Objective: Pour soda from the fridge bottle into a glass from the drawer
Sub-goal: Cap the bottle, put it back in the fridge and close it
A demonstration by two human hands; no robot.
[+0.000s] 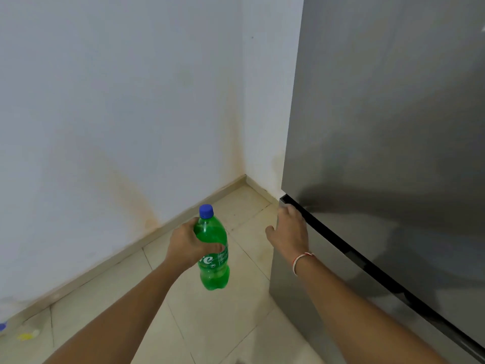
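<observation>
My left hand (187, 244) is wrapped around the middle of a green soda bottle (213, 269) with a blue cap, held upright above the floor. To its right, my right hand (290, 228) lies flat with fingers spread against the corner of the grey fridge (388, 132), at the dark gap between the upper and lower doors. Both fridge doors look closed. No glass or drawer is in view.
A white stained wall (118, 106) forms a corner left of the fridge. Beige floor tiles (207, 329) lie below. Small yellow and blue items (26, 336) sit on the floor at the far left by the skirting.
</observation>
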